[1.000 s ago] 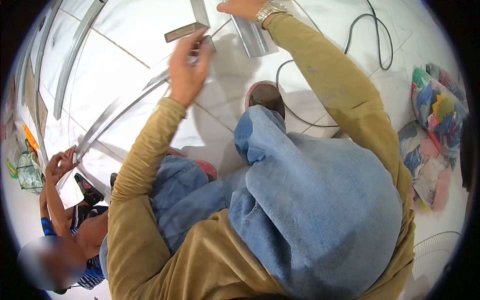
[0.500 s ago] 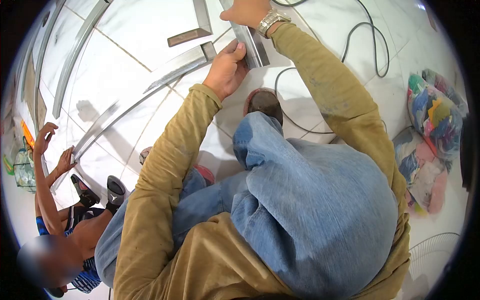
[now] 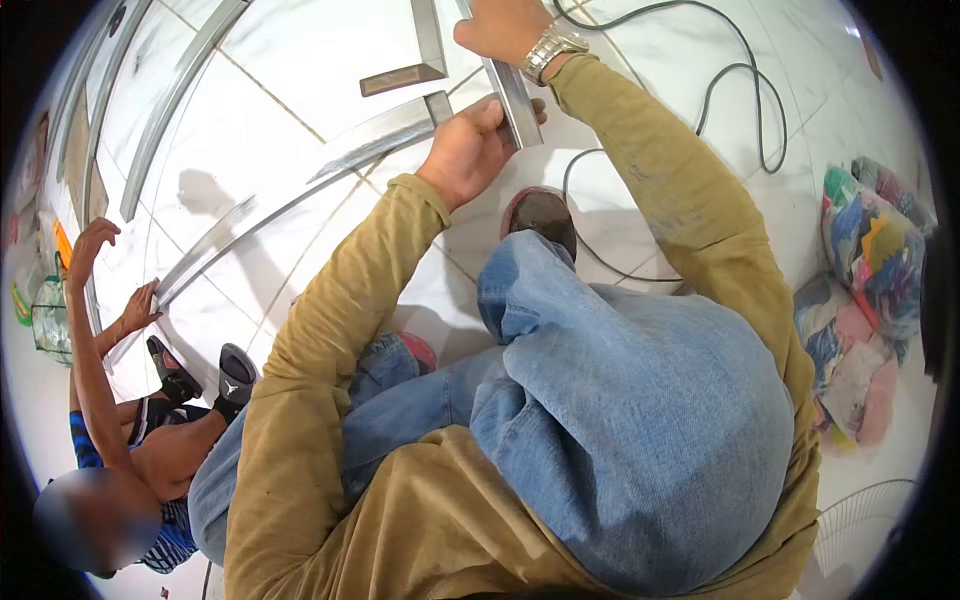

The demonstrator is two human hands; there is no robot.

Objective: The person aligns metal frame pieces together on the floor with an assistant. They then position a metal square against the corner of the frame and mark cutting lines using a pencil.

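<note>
A grey metal bar [image 3: 516, 112] slants down from the top edge. My left hand [image 3: 470, 150] is wrapped round its lower end, with the thumb on the near side and fingertips showing beyond it. Higher up, my right hand [image 3: 505, 30], with a watch on the wrist, grips the same bar; part of its fingers is cut off by the frame. Just left of my left hand lies the square end of a long metal tube [image 3: 385, 138] on the tiled floor. An angled metal piece [image 3: 402, 77] with an open end lies above that tube.
A co-worker [image 3: 170, 460] sits at the lower left, one hand at the long tube's far end. More metal strips [image 3: 180, 95] lie at the upper left. A black cable [image 3: 748, 68] loops at the upper right. Bags of coloured cloth [image 3: 875, 250] lie at the right.
My left hand has moved right from above the tube's end and closed round the metal bar. The co-worker's hands have come apart, one now raised.
</note>
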